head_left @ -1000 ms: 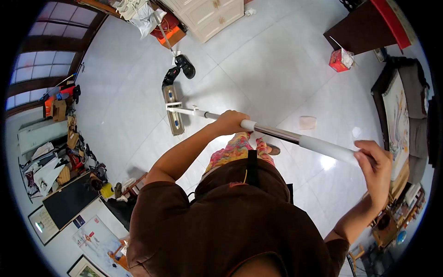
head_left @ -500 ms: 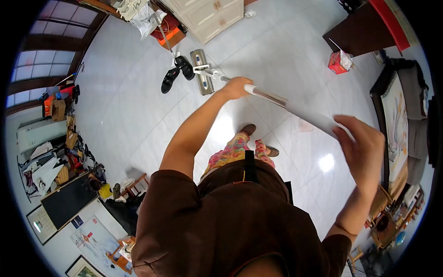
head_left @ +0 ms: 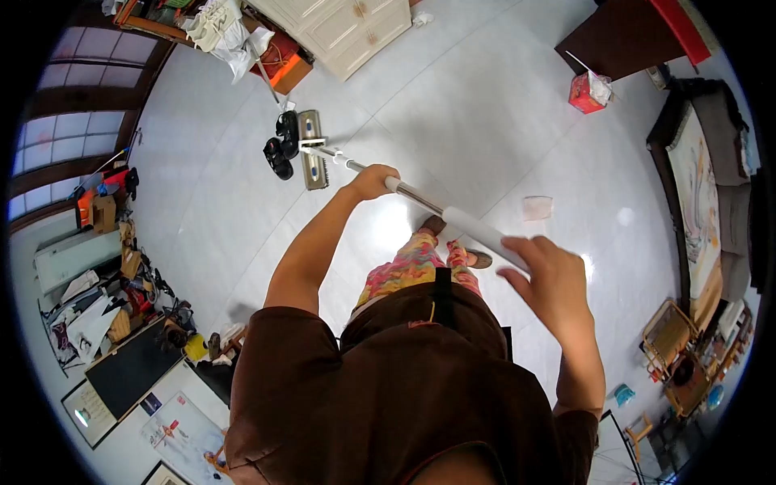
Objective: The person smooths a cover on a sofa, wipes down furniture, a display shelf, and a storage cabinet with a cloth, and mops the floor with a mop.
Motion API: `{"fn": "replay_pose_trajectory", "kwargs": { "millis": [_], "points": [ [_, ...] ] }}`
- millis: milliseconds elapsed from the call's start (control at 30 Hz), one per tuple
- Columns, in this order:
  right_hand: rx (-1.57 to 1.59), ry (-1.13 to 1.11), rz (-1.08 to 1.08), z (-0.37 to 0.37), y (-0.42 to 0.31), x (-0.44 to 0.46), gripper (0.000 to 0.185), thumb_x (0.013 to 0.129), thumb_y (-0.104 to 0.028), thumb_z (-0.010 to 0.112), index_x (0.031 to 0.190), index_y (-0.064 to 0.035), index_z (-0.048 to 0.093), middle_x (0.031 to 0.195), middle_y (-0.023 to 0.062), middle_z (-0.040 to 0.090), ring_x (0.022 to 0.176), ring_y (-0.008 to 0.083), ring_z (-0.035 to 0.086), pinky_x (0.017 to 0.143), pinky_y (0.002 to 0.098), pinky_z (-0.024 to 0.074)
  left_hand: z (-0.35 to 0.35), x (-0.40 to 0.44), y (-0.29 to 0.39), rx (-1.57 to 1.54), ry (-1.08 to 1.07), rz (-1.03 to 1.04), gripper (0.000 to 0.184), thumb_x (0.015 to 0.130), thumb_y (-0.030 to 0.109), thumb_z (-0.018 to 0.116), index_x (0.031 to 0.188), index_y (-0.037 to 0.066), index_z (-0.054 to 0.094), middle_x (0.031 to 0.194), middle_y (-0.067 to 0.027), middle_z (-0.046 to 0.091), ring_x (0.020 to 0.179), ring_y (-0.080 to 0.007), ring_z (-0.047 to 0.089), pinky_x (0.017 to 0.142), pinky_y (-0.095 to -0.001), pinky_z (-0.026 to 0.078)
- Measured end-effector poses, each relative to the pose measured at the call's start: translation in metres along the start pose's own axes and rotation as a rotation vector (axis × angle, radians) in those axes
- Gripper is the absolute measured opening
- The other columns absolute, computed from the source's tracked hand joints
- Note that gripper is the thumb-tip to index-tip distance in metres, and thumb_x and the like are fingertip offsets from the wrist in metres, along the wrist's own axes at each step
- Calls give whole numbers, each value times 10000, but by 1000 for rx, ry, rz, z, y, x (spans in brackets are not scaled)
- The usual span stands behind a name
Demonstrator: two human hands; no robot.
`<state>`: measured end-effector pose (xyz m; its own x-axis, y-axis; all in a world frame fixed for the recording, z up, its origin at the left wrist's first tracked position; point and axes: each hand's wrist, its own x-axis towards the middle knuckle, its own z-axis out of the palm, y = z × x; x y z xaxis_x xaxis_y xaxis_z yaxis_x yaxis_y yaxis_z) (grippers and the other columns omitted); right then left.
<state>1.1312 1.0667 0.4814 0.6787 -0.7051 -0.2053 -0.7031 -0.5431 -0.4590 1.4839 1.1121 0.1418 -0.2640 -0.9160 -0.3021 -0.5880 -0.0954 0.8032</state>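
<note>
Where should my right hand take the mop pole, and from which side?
I'd grip the white sleeve near its upper end, bringing the right hand in from the person's right, fingers wrapped across the mop pole. The sleeve is long and thicker than the bare metal, and the pole slants from the flat mop head toward that side; the left hand holds lower down.

Shiny metal and smooth plastic over glossy tile.
Pole (head_left: 418,197): polished, metal-looking; grip (head_left: 481,234): smooth white plastic, by its look. Mop head (head_left: 314,171): dull metallic sheen. Floor (head_left: 477,105): glossy, bright glare spots. Shirt (head_left: 388,372): matt brown cloth. Trousers (head_left: 408,265): soft printed cloth. Box (head_left: 103,213): plain matt cardboard. Cabinet (head_left: 335,36): smooth, pale, material unclear.
</note>
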Motion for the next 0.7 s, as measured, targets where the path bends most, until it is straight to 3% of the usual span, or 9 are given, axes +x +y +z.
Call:
{"fn": "replay_pose_trajectory", "kwargs": {
  "millis": [133, 300, 433, 467, 567, 667, 700],
  "points": [
    [-99, -130, 6, -23, -32, -24, 354, 800, -136, 674, 1149, -163, 619, 840, 101, 570, 597, 271, 602, 505, 391, 476, 12, -15, 33, -45, 217, 111, 170, 705, 77, 712, 871, 82, 674, 829, -110, 667, 852, -308, 629, 750, -405, 492],
    [-117, 21, -35, 6, -37, -10, 357, 781, -95, 640, 1133, -157, 635, 846, 114, 560, 604, 267, 603, 497, 378, 491, 34, -7, 24, 190, 685, -183, 301, 691, -35, 694, 959, 100, 671, 1032, -100, 654, 934, -314, 624, 821, -388, 508],
    [-123, 103, 15, 58, -26, 23, 359, 775, -99, 677, 1124, -176, 645, 817, 92, 578, 602, 270, 604, 488, 380, 485, 21, 21, -24, 393, 744, -318, 301, 744, -31, 636, 1014, 99, 670, 1141, -119, 638, 1039, -311, 606, 880, -394, 508],
    [-137, 110, 1, 76, -25, 32, 373, 782, -108, 657, 1147, -181, 637, 811, 92, 565, 603, 262, 606, 486, 377, 492, 14, 27, -41, 457, 751, -354, 316, 751, -24, 626, 1041, 94, 671, 1150, -122, 639, 1073, -301, 596, 888, -395, 509],
    [-146, 82, 1, 98, -38, 47, 397, 798, -127, 633, 1189, -195, 621, 798, 88, 551, 596, 256, 609, 482, 378, 501, -21, 30, -61, 481, 503, -576, 345, 799, 69, 624, 1142, 113, 632, 1271, -108, 588, 1187, -295, 548, 949, -391, 481],
    [-81, -14, 57, 94, -31, 46, 377, 833, -153, 630, 1206, -199, 608, 796, 87, 577, 580, 263, 623, 480, 389, 503, -24, 35, -78, 564, 204, -452, 339, 783, 118, 655, 1121, 122, 627, 1263, -99, 584, 1202, -296, 533, 945, -408, 474],
    [-52, -40, 61, 90, -25, 41, 368, 841, -161, 630, 1207, -198, 606, 792, 85, 584, 580, 264, 627, 481, 390, 504, -15, 33, -78, 640, 195, -405, 294, 769, 147, 668, 1060, 115, 637, 1191, -101, 609, 1156, -288, 551, 920, -421, 476]
  ]
}}
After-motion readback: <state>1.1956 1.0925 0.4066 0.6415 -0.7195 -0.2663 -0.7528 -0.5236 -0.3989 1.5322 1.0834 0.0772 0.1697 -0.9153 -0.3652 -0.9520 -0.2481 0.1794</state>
